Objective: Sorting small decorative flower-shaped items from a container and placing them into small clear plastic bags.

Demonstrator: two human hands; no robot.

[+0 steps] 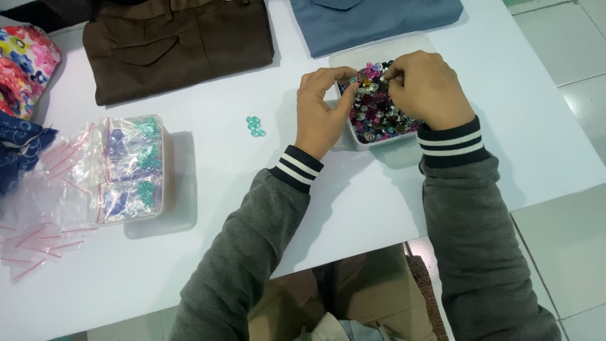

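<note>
Teal beads (255, 126) lie left of both hands' pinching grips in the bead tray (361, 140).

A: What colours fill the tray (360, 140) at one o'clock?

B: The tray is white. Its beads (377, 107) mix pink, purple, silver, black and a little teal.

A: And the sleeves?

B: Both are grey, with black cuffs (297, 168) crossed by two white stripes.

A: What about the table (208, 246)?

B: White. At its centre lies a small teal cluster (255, 126). At nine o'clock, clear bags (129, 169) with red seal strips show teal and purple contents.

A: And the fabrics?

B: Brown cloth (177, 44) at eleven o'clock, slate-blue cloth (372, 22) at twelve. At ten o'clock, a bright floral print (24, 66) in pink, yellow and blue; below it, navy fabric (19, 148) with pale swirls.
</note>
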